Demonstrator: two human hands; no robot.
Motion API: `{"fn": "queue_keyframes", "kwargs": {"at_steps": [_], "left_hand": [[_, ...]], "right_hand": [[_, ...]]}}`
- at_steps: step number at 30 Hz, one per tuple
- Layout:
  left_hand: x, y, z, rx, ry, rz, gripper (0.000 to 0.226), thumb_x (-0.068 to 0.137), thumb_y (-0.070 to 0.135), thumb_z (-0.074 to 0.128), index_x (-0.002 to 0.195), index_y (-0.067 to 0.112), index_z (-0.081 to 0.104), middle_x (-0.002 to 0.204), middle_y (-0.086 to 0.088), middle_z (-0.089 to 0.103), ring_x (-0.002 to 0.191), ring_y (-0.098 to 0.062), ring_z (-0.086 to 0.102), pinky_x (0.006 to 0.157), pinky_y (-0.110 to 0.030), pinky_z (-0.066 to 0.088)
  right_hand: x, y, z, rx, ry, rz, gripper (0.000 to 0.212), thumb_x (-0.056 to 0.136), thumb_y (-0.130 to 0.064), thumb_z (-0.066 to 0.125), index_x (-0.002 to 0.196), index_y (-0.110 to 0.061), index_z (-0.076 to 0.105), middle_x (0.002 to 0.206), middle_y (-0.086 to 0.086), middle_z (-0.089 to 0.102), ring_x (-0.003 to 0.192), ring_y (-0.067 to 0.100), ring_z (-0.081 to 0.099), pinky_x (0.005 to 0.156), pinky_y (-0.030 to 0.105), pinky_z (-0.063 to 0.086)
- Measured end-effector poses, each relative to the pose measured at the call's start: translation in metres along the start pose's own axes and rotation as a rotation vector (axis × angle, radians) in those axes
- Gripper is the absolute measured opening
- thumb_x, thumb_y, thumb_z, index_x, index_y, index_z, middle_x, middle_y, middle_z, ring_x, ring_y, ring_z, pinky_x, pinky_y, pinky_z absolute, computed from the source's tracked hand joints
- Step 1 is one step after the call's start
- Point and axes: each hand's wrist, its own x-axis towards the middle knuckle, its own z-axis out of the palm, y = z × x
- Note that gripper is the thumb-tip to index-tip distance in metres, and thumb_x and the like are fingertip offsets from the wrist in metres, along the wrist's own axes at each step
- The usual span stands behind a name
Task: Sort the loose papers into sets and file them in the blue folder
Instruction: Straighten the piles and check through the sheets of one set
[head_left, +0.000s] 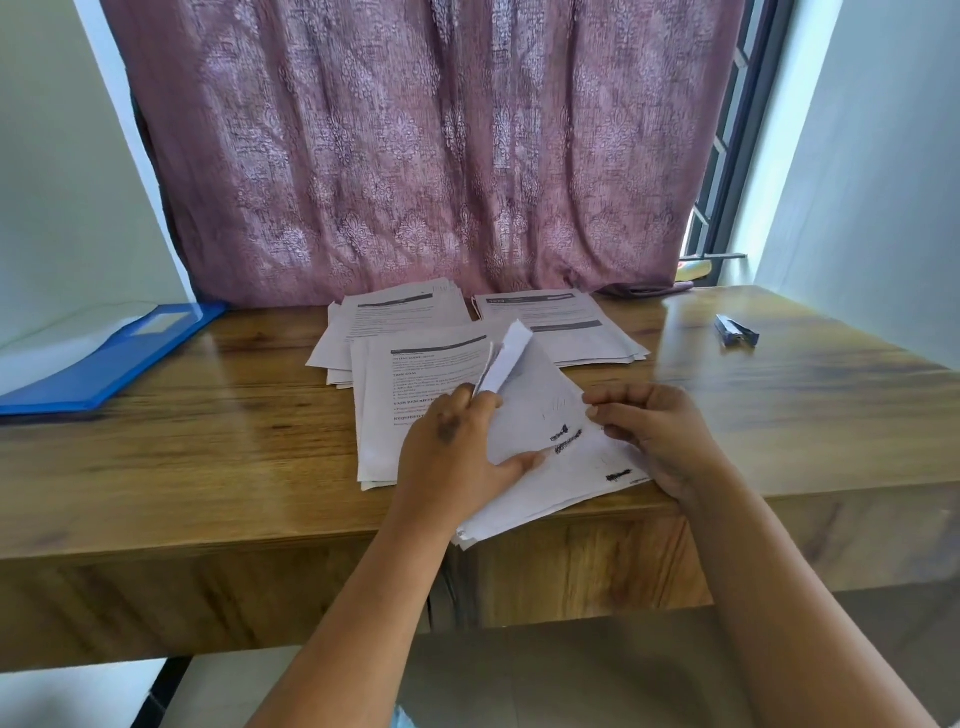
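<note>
Head view: wooden surface (208, 452) in front of a pink patterned curtain (415, 156). Left hand (457, 457) grips a bent-up bundle of sheets (506, 358), fingers curled round its lower end, thumb stretched out flat onto the angled stack (561, 467) below. That stack lies turned askew at the near edge, one corner hanging over the edge. Right hand (660, 436) rests on the stack's right side, fingers curled together, tips pinching the top sheet's edge. Under and left of the angled stack, a printed pile (415, 374) with bold headings, partly covered by the left hand. Two more printed piles further back, near the curtain: back left pile (400, 312) and back right pile (561, 322), just beside each other. Blue folder (104, 358) lies open at the far left of the surface, well apart from the papers, clear pocket showing. Small dark stapler (736, 331) at the far right. Window frame (727, 156) beside the curtain.
</note>
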Motion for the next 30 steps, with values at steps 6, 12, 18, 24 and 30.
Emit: {"fn": "queue_keyframes", "kwargs": {"at_steps": [6, 12, 18, 24, 30], "left_hand": [[-0.001, -0.002, 0.004, -0.036, 0.017, 0.030, 0.024, 0.096, 0.030, 0.054, 0.114, 0.016, 0.063, 0.106, -0.001, 0.066, 0.087, -0.017, 0.065, 0.073, -0.023, 0.053], [-0.002, -0.006, 0.007, -0.212, 0.257, -0.012, 0.022, 0.098, 0.020, 0.054, 0.118, 0.010, 0.058, 0.100, -0.005, 0.071, 0.083, -0.019, 0.070, 0.073, -0.016, 0.048], [-0.003, -0.006, 0.007, -0.182, 0.190, 0.119, 0.054, 0.091, 0.000, 0.059, 0.137, 0.021, 0.041, 0.118, -0.016, 0.065, 0.085, -0.025, 0.071, 0.071, -0.032, 0.061], [-0.004, -0.003, 0.006, -0.104, 0.071, 0.060, 0.025, 0.094, 0.013, 0.058, 0.117, 0.010, 0.064, 0.120, -0.011, 0.064, 0.089, -0.025, 0.070, 0.073, -0.025, 0.055], [-0.006, -0.002, 0.000, -0.092, -0.037, 0.043, 0.046, 0.091, 0.046, 0.060, 0.130, 0.021, 0.055, 0.128, 0.003, 0.056, 0.108, -0.016, 0.059, 0.080, -0.016, 0.039]], "right_hand": [[0.001, 0.003, 0.002, -0.066, 0.043, -0.003, 0.020, 0.083, 0.010, 0.061, 0.083, -0.007, 0.072, 0.073, 0.004, 0.066, 0.063, 0.006, 0.058, 0.059, 0.014, 0.051], [0.003, 0.007, 0.005, -0.304, 0.110, 0.016, 0.021, 0.077, -0.004, 0.066, 0.089, -0.019, 0.072, 0.070, 0.005, 0.065, 0.068, 0.014, 0.061, 0.068, 0.029, 0.058], [0.003, 0.005, 0.006, -0.362, 0.161, 0.025, 0.026, 0.072, -0.011, 0.062, 0.089, -0.028, 0.070, 0.069, 0.003, 0.067, 0.065, 0.023, 0.067, 0.072, 0.049, 0.060], [0.005, 0.010, 0.006, -0.488, 0.242, -0.037, 0.019, 0.076, -0.011, 0.062, 0.087, -0.025, 0.070, 0.082, -0.001, 0.071, 0.075, 0.018, 0.066, 0.062, 0.024, 0.054], [0.010, 0.015, 0.001, -0.602, 0.391, -0.079, 0.015, 0.077, -0.007, 0.062, 0.081, -0.019, 0.070, 0.089, -0.004, 0.068, 0.082, 0.012, 0.060, 0.062, 0.007, 0.035]]}}
